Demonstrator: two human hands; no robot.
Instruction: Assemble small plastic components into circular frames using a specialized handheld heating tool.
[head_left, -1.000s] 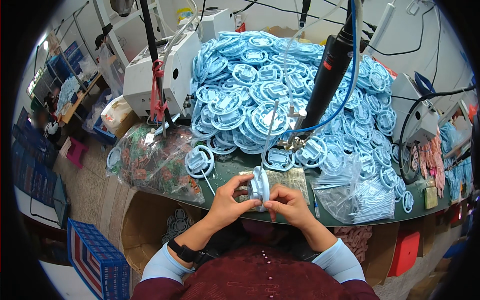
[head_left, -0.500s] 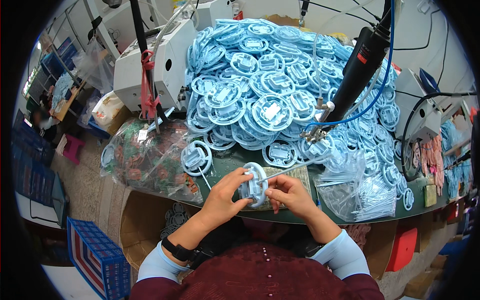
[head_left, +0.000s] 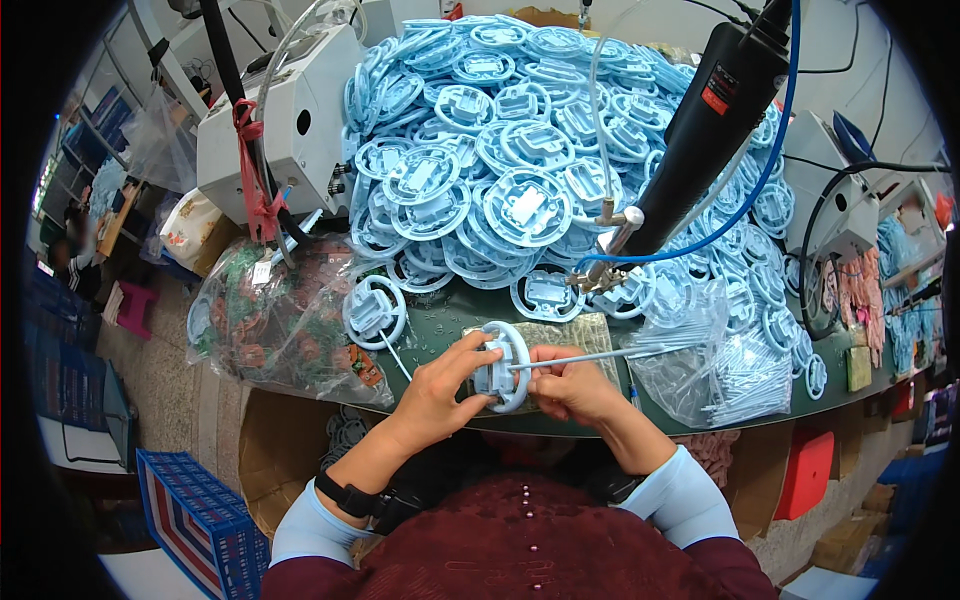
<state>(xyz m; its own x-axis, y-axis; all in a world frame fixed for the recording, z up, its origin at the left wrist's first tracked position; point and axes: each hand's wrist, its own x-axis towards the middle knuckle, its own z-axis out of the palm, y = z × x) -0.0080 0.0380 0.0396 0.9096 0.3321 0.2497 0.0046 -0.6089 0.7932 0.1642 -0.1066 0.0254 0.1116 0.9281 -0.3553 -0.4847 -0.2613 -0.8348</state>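
Observation:
My left hand (head_left: pixel 437 390) grips a round light-blue plastic part (head_left: pixel 516 392) by its edge, thumb and fingers on either side. It stands on edge, and a raised block shows inside its ring. My right hand (head_left: pixel 575 388) is closed on a thin light-blue plastic rod (head_left: pixel 585 358). The rod lies nearly level, its left end at the middle of the round part; whether it sits in a hole I cannot tell. Left of my hands, a similar round part with a rod (head_left: pixel 374 309) rests on the green table (head_left: pixel 440 325).
A large heap of round blue parts (head_left: pixel 527 207) fills the table's back. A bag of rods (head_left: pixel 690 375) lies right, a bag of circuit boards (head_left: pixel 285 320) left. A black powered screwdriver (head_left: pixel 700 130) hangs above the heap. A blue crate (head_left: pixel 205 520) stands lower left.
The rod has swung down from a slant to nearly level. My right fingers have closed further around it. My left hand keeps its grip on the round part.

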